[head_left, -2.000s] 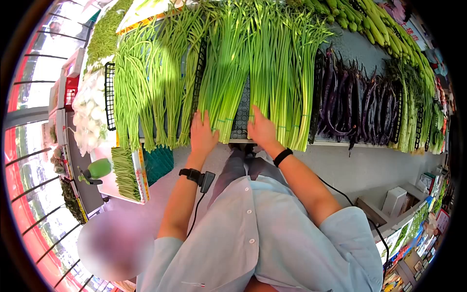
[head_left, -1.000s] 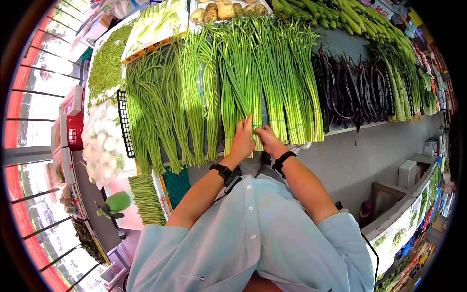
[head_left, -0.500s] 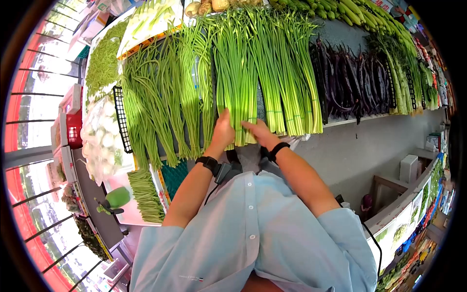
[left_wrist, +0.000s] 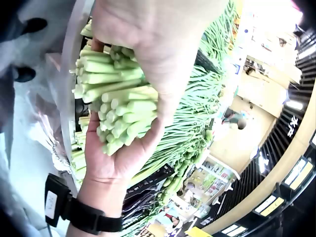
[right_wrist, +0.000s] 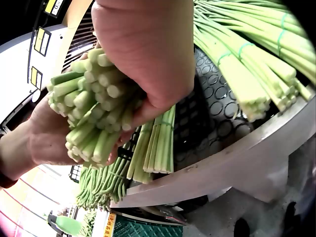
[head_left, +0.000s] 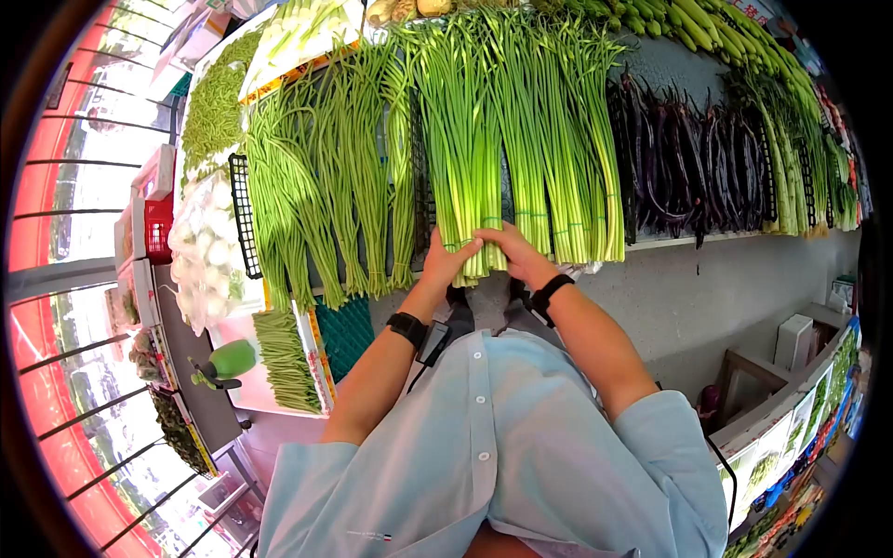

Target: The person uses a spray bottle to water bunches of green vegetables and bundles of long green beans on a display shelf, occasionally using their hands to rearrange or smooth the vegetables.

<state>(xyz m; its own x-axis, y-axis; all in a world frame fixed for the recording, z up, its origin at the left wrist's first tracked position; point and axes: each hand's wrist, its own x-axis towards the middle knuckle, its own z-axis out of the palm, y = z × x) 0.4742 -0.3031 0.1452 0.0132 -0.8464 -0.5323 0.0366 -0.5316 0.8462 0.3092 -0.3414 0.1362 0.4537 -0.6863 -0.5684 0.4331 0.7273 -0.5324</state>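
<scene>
Both hands grip the cut ends of green stalks (head_left: 476, 191) at the stall's front edge. In the head view the left hand (head_left: 445, 259) curls round their left side and the right hand (head_left: 514, 253) round their right, thumbs meeting on top. The left wrist view shows the thick pale stalk ends (left_wrist: 123, 111) bunched between the left hand (left_wrist: 148, 49) and the right hand (left_wrist: 113, 160). In the right wrist view the stalk ends (right_wrist: 94, 106) are enclosed by the right hand (right_wrist: 148, 64) and the left hand (right_wrist: 47, 138).
Banded stalks (head_left: 567, 200) lie to the right, then dark purple eggplants (head_left: 688, 172). Long beans (head_left: 316, 186) and bagged white vegetables (head_left: 206, 246) are to the left. A green spray bottle (head_left: 231, 359) stands lower left. The stall's pale rim (right_wrist: 207, 170) runs along the front.
Since half a second ago, the hands have come together; the right hand, then extended over the stalks, now curls round them. The gathered stalks sit slightly further right in the head view.
</scene>
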